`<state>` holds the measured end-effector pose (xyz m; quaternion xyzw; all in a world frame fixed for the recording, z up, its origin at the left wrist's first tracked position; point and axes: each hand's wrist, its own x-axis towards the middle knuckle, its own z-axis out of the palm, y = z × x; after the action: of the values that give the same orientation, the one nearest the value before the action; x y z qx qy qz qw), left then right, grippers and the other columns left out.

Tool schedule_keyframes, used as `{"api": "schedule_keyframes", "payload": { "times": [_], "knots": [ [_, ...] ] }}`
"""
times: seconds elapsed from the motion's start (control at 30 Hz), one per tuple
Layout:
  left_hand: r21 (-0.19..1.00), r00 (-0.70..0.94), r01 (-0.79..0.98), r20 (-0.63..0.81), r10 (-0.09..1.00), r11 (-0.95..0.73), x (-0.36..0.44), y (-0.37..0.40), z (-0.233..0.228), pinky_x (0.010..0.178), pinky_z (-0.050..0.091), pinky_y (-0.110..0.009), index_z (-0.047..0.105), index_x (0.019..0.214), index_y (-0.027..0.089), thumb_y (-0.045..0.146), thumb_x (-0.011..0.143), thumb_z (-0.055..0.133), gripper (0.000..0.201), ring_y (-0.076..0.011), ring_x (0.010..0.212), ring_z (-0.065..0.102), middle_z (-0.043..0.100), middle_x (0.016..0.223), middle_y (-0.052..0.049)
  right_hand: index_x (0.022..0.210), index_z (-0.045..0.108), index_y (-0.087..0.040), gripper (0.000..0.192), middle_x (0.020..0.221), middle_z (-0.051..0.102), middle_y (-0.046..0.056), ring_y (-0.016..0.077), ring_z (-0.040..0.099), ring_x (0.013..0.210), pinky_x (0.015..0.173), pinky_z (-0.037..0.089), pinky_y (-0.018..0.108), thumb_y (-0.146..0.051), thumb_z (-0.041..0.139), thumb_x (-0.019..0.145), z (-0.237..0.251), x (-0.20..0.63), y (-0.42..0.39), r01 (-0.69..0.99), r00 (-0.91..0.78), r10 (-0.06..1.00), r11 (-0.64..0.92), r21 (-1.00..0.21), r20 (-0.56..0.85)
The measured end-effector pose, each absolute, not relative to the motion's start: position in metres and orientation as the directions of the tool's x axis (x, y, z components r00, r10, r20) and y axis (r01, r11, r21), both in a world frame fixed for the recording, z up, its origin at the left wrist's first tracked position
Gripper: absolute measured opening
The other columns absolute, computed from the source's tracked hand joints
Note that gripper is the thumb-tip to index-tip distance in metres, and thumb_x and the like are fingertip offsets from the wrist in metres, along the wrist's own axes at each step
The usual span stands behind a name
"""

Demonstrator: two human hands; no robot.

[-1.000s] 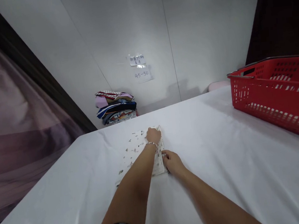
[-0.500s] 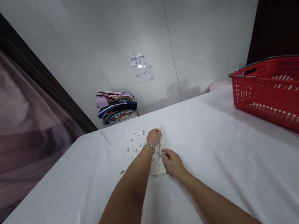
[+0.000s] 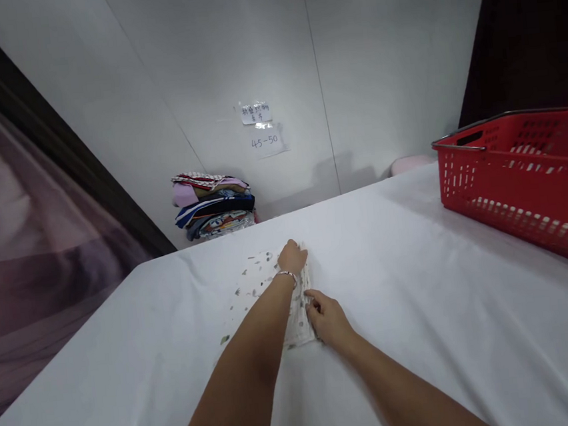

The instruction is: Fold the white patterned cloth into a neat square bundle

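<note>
A white cloth with small grey-green prints lies flat on the white-covered table, folded along its right side. My left hand, with a bracelet at the wrist, rests on the far end of that folded edge and pinches it. At the near end of the same edge, my right hand presses down with its fingers on the fabric. The left forearm covers the middle of the cloth.
A red plastic basket with a metal handle stands at the table's right. A stack of folded clothes sits at the far left against the white wall, under two paper labels. A pink object lies at the far edge.
Both hands stay on the cloth's right folded edge with only slight shifts. The view has tilted a little, so the dark object at the lower left has almost left the picture.
</note>
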<state>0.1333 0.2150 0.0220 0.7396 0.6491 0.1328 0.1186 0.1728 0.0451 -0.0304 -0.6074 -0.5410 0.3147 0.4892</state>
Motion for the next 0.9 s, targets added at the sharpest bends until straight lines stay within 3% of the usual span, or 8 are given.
{"api": "schedule_keyframes", "payload": {
  "times": [0.17,0.4,0.57,0.9],
  "knots": [
    [0.316,0.141,0.939,0.007,0.990,-0.136,0.137,0.224,0.023,0.078,0.044,-0.033,0.053,0.108,0.017,0.029,0.075,0.052,0.034,-0.0258,0.101,0.059,0.061,0.109,-0.013,0.117,0.058,-0.017,0.039,0.078,0.066,0.002,0.0134,0.056,0.065,0.062,0.042,0.024,-0.025,0.042,0.081,-0.028,0.173,0.044,0.361,0.203,0.973,0.033,-0.932,0.113],
    [0.265,0.161,0.952,0.003,0.987,-0.156,0.143,0.231,0.027,0.083,0.044,-0.038,0.056,0.112,0.016,0.041,0.078,0.049,0.043,-0.0278,0.102,0.058,0.045,0.128,-0.016,0.116,0.058,-0.018,0.039,0.080,0.067,0.003,0.0144,0.057,0.067,0.064,0.043,0.024,-0.025,0.042,0.081,-0.030,0.173,0.042,0.378,0.213,0.969,0.035,-0.925,0.123],
    [0.239,0.196,0.953,-0.025,0.980,-0.184,0.146,0.239,0.023,0.081,0.045,-0.034,0.063,0.101,0.015,0.033,0.079,0.047,0.032,-0.0267,0.102,0.058,0.054,0.119,-0.015,0.117,0.058,-0.017,0.040,0.080,0.067,0.003,0.0150,0.058,0.068,0.065,0.044,0.025,-0.024,0.042,0.081,-0.029,0.172,0.042,0.392,0.216,0.969,0.023,-0.920,0.116],
    [0.219,0.227,0.949,0.017,0.974,-0.225,0.146,0.247,0.027,0.079,0.046,-0.029,0.065,0.099,0.012,0.020,0.079,0.047,0.028,-0.0246,0.099,0.060,0.062,0.110,-0.016,0.117,0.059,-0.017,0.040,0.084,0.068,0.004,0.0160,0.060,0.074,0.069,0.045,0.026,-0.025,0.042,0.081,-0.033,0.173,0.041,0.413,0.220,0.966,0.037,-0.910,0.139]
  ]
}}
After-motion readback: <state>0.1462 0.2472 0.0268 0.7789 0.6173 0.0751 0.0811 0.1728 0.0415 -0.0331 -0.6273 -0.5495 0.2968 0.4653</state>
